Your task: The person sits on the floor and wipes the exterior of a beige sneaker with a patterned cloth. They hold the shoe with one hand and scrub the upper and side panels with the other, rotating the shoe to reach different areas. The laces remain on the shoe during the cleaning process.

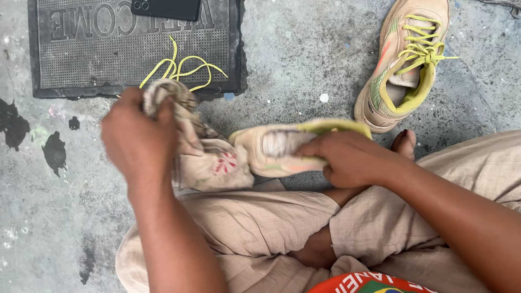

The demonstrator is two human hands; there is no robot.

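My left hand is closed around a bunched beige cloth with a red print, which hangs down onto my lap. My right hand grips a beige sneaker with a yellow-green collar, held on its side just above my crossed legs. The cloth touches the sneaker's toe end. Yellow laces trail from behind my left hand onto the mat.
A second beige sneaker with yellow laces stands on the concrete floor at upper right. A dark rubber doormat lies at upper left with a black phone on it. My bare toes show near the right hand.
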